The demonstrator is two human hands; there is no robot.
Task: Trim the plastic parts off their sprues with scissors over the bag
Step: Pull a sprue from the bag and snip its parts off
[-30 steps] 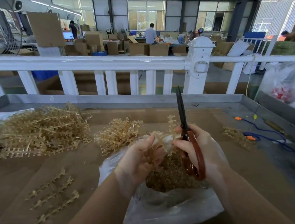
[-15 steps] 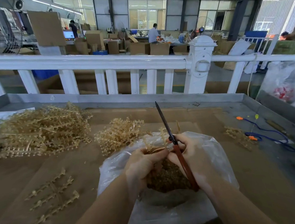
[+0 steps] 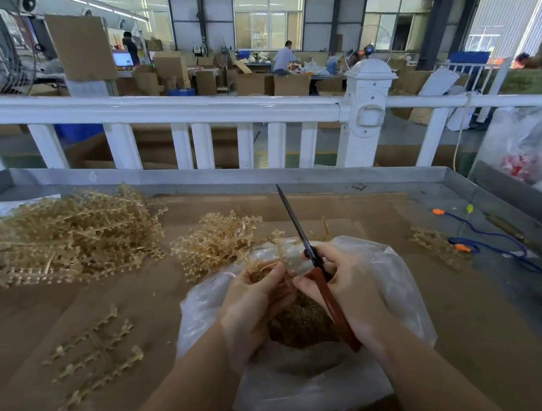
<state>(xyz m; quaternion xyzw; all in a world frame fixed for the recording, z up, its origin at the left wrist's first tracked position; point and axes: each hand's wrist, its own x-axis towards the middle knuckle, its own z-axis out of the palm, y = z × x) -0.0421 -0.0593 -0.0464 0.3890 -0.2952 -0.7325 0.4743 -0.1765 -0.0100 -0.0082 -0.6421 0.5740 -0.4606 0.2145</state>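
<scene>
Over the clear plastic bag [image 3: 312,395] on the cardboard-covered table [image 3: 471,335], the left hand [image 3: 255,308] pinches a tan sprue [image 3: 275,254] between thumb and fingers. Beside it the right hand [image 3: 352,283] grips the red-handled scissors [image 3: 314,267], blades together as far as I can tell, pointing up and away. Trimmed parts [image 3: 301,325] lie heaped inside the bag, untrimmed sprue piles [image 3: 66,236] well to the left

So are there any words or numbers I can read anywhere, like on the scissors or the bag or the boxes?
None can be read.
Scissors: no marking shows.
Clear bag: no print shows.
Cardboard boxes far behind the white fence: any print is too small and blurred.
Lit screen at the back: too blurred to read.
</scene>
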